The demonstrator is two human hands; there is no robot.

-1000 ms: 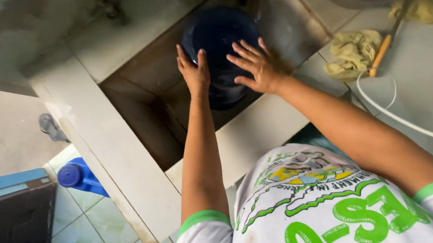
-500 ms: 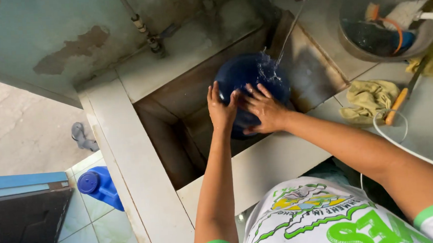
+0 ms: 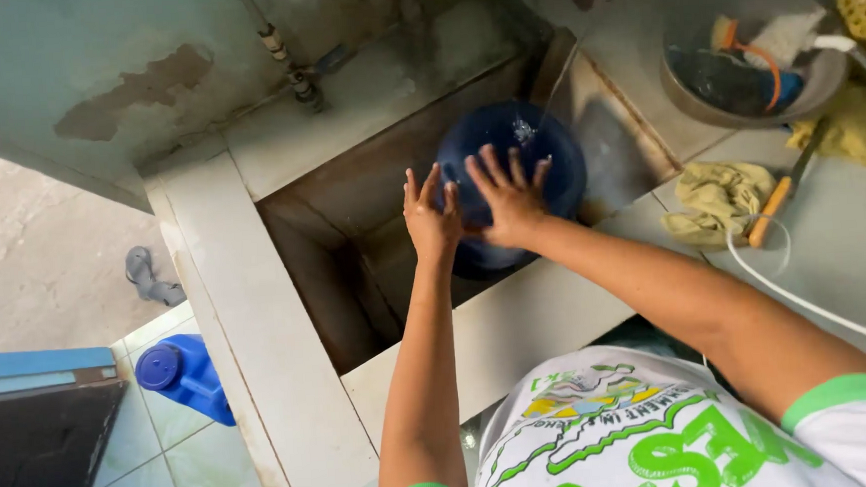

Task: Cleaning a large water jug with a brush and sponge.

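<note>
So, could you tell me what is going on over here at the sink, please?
A person has both hands on a large dark blue round container standing in a deep tiled sink. The left hand and right hand press flat against its side with fingers spread, and a thin stream of water splashes on its top. A yellow cloth and a metal bowl of odds and ends sit on the counter beside it.

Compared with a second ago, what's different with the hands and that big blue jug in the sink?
The left hand and right hand have drawn close together on the round dark blue jug, fingers spread flat against it, neither gripping. A thin stream of water now lands on top of the jug. The jug stayed in the tiled sink, and the yellow cloth still lies on the counter.
</note>
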